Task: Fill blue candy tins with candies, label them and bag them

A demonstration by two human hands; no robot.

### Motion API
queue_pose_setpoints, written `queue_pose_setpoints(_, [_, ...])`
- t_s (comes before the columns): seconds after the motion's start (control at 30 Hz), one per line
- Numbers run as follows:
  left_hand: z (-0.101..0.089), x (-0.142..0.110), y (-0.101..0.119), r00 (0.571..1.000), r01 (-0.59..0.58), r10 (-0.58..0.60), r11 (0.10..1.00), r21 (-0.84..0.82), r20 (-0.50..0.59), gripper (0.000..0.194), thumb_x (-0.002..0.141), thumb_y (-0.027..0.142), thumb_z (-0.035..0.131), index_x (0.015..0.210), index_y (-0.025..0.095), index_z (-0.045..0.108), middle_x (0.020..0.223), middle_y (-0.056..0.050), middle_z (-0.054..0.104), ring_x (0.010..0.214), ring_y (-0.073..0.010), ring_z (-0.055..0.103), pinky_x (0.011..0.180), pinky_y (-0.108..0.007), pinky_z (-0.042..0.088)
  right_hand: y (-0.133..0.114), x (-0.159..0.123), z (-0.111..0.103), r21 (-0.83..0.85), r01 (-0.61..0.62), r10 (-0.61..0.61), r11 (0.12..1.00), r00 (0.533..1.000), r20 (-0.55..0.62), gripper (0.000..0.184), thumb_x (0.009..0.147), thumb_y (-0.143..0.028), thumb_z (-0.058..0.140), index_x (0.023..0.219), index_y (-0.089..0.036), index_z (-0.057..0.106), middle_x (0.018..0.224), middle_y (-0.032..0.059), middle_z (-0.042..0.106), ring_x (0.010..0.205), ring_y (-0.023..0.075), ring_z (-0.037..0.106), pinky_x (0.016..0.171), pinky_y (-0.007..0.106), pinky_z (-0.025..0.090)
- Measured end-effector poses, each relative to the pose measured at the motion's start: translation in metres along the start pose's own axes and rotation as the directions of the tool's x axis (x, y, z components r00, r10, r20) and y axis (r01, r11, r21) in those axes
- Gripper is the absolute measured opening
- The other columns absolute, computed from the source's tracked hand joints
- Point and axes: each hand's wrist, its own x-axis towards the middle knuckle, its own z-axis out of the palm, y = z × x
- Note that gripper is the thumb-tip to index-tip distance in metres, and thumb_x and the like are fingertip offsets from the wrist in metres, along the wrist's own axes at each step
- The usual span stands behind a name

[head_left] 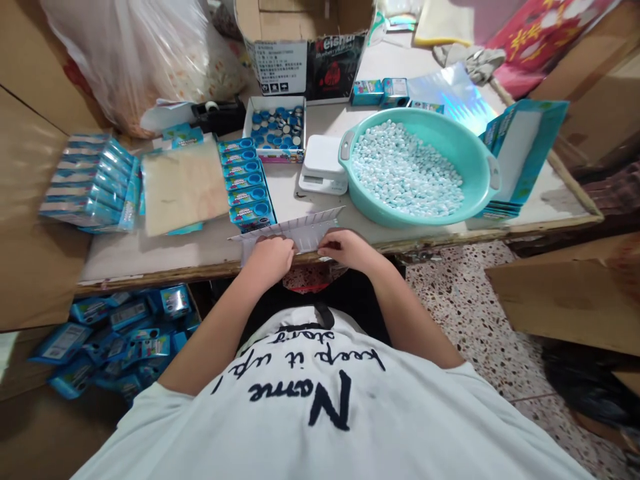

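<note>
A small packing workshop, shown by a scale point(325, 158), candy basin point(415, 213) and stacked boxes point(90, 180).

Your thin, pale greyish sheet point(311, 230), marked with short lines, lies slightly skewed at the near edge of your counter point(195, 252), its far side raised
</note>
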Motion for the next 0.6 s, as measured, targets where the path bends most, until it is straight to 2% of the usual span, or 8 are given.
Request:
queue_pose_setpoints(0.1, [-0.001,0.007,-0.014,0.996,-0.053,0.059,0.994,-0.097,0.061,0.033,0.096,0.029,0.044,0.099,0.019,0.075,0.102,-0.012,0.077,0.094,-0.0273,0.071,0.082,-0.036,0.05,0.002,-0.017,-0.007,-0.1,0.099,-0.106,0.99,0.992,-0.069,0.016,0.09,-0.017,0.064,0.099,-0.017,0.077,0.098,0.0072,0.071,0.091,0.0197,0.065,0.085,0.03,0.048])
queue_pose_setpoints(0.2, [-0.001,0.013,-0.027,0.99,-0.069,0.092,0.978,-0.197,0.109,0.034,0.096,0.034,0.043,0.101,0.021,0.075,0.109,-0.008,0.078,0.094,-0.0258,0.071,0.08,-0.034,0.051,0.009,-0.026,-0.013,-0.141,0.117,-0.136,0.983,0.982,-0.13,0.016,0.092,-0.018,0.062,0.099,-0.018,0.077,0.102,0.0085,0.071,0.099,0.0225,0.065,0.093,0.033,0.049])
queue_pose_setpoints(0.37, [-0.008,0.014,-0.033,0.985,-0.02,0.084,0.925,-0.379,0.152,0.037,0.094,0.042,0.047,0.104,0.022,0.076,0.115,-0.009,0.077,0.103,-0.0281,0.07,0.091,-0.035,0.052,0.021,-0.024,-0.012,-0.169,0.101,-0.132,0.98,0.974,-0.183,0.016,0.094,-0.025,0.065,0.101,-0.019,0.078,0.105,0.0087,0.072,0.101,0.024,0.066,0.093,0.034,0.05])
queue_pose_setpoints(0.5, [-0.019,0.008,-0.04,0.986,0.03,0.039,0.917,-0.398,0.164,0.038,0.093,0.049,0.05,0.105,0.024,0.075,0.117,-0.006,0.077,0.106,-0.0281,0.07,0.092,-0.033,0.053,0.022,-0.019,-0.007,-0.145,0.152,-0.176,0.978,0.97,-0.168,0.018,0.095,-0.029,0.066,0.107,-0.02,0.077,0.107,0.0083,0.073,0.103,0.0235,0.066,0.093,0.033,0.05])
queue_pose_setpoints(0.6, [-0.019,0.001,-0.046,0.99,0.033,0.025,0.917,-0.397,0.14,0.037,0.093,0.049,0.05,0.102,0.023,0.074,0.113,-0.007,0.077,0.102,-0.0278,0.07,0.089,-0.035,0.053,0.019,-0.019,-0.005,-0.174,0.206,-0.231,0.963,0.962,-0.142,0.02,0.098,-0.03,0.063,0.109,-0.021,0.078,0.109,0.0089,0.074,0.103,0.0232,0.066,0.094,0.034,0.048])
